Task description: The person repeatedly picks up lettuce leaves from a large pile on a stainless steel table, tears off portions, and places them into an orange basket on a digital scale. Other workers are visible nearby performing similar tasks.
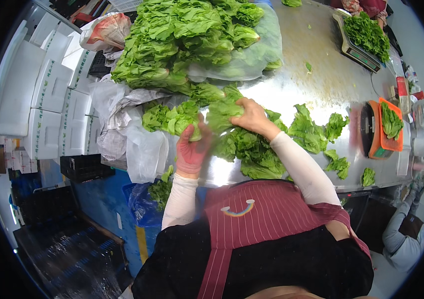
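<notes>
Leafy lettuce (224,114), blurred, is gripped by my right hand (251,116), fingers around its right side. My left hand (193,145) is raised palm up, fingers apart, in a thin reddish glove; it stands beside a lettuce head (184,119), and whether it touches that one is hard to tell. A large pile of lettuce (174,37) rises beyond my hands, partly on a clear plastic bag (256,56). Loose leaves (260,153) lie on the metal table (290,63) below my right hand, with more leaves (309,134) to the right.
Crumpled plastic bags (144,149) hang over the table's left edge. A scale with greens (365,41) is at far right, near a co-worker's arms (378,11). An orange basket (391,127) rests on another scale. White foam boxes (49,86) are stacked left; a blue-lined basket (142,202) is below.
</notes>
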`<action>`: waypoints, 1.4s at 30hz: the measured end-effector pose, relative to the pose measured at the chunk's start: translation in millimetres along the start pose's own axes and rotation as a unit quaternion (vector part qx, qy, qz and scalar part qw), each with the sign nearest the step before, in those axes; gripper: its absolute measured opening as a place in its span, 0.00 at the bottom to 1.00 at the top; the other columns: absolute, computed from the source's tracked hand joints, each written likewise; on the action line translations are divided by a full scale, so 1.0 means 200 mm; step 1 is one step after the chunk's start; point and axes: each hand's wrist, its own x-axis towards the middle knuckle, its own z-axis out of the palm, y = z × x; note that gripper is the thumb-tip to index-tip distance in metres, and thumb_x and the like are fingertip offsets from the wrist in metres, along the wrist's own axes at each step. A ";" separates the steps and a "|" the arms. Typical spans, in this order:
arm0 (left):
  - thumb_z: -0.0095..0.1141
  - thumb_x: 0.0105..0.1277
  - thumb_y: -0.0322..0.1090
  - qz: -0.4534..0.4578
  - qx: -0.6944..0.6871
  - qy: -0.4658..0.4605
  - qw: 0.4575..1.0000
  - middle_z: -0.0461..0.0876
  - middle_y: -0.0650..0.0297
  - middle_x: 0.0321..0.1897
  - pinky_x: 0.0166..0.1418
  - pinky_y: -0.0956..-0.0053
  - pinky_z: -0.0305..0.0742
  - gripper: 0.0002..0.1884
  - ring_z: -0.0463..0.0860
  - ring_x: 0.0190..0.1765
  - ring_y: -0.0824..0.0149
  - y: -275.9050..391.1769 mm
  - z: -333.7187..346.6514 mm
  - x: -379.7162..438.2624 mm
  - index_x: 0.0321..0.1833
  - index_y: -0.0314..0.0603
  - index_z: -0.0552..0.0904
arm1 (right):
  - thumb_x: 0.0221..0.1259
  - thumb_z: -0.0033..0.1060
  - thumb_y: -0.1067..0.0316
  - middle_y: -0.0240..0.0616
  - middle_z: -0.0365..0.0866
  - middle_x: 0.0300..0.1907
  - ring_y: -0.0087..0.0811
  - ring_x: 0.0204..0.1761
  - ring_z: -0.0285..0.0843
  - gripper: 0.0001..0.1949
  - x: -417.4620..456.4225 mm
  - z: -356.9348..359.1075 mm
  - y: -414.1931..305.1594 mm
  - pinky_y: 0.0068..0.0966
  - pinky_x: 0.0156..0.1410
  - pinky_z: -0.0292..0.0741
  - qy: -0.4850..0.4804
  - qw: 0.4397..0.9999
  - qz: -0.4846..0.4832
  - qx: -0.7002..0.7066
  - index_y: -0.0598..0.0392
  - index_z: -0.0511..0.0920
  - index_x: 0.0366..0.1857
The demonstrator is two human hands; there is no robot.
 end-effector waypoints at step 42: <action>0.67 0.62 0.25 0.345 0.481 -0.008 0.806 0.84 0.66 0.47 0.53 0.77 0.76 0.15 0.81 0.47 0.72 -0.71 0.11 0.50 0.51 0.36 0.82 | 0.61 0.57 0.76 0.39 0.79 0.32 0.32 0.33 0.80 0.03 -0.30 -0.41 -0.11 0.28 0.40 0.83 0.199 0.709 0.128 0.664 0.62 0.74 0.36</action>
